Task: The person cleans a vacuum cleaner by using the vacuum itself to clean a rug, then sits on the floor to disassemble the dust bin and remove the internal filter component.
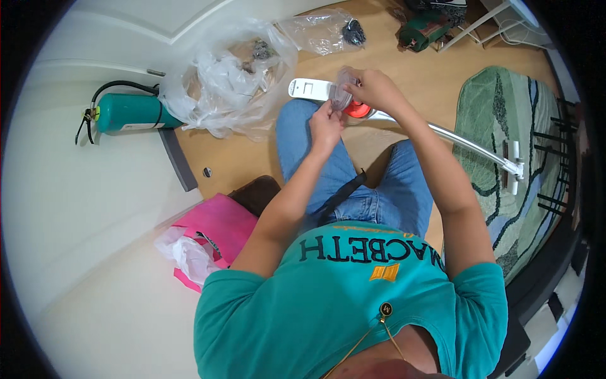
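Both my hands hold a small clear plastic part (341,93), perhaps a cup or lid, above my knee. My left hand (327,124) grips its lower edge with the fingertips. At its upper right side, my right hand (375,89) pinches it between thumb and fingers. Just beneath lies a white plastic device head (310,89) with a rectangular recess. A round red-orange part (357,110) shows under my right hand, partly hidden. From there a silvery pole (466,139) runs right to a white T-shaped end piece (515,167) on the rug.
An open clear plastic bag (227,80) with debris and a smaller clear bag (326,33) lie ahead. Left are a green fire extinguisher (135,112) and a pink bag (218,222). A green patterned rug (483,109) lies right. A green pouch (421,32) is near white furniture legs (476,26).
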`<state>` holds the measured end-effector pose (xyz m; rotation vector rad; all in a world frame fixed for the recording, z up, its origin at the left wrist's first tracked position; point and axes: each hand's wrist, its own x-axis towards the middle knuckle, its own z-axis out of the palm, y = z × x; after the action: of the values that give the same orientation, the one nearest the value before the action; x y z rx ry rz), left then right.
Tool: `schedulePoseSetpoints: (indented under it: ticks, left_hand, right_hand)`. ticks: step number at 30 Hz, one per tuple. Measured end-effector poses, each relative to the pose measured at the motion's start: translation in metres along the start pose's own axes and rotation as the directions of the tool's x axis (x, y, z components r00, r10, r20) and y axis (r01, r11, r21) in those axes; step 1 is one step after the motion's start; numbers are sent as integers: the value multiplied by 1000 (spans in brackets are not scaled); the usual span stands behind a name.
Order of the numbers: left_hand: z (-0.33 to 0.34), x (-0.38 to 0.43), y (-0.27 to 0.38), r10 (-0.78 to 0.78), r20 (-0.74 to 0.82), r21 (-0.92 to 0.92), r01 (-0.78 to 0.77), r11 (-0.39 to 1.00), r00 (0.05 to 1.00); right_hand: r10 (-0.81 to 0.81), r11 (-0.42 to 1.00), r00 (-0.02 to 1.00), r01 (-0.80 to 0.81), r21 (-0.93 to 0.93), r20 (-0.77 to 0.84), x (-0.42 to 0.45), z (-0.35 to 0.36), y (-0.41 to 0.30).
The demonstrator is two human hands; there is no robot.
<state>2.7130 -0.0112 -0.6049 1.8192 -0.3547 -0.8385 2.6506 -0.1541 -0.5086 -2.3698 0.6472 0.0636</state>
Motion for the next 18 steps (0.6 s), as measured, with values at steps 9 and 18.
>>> schedulePoseSetpoints:
  ticks: [9,18]
  left_hand:
    - [-146,114,7,127,-271,-262,-200,944,954]
    - [-139,140,15,-179,155,408,102,907,972]
  right_hand:
    - [139,990,951,-131,48,-277,-21,38,51]
    - [278,886,908,-115,450,-314,-45,51,48]
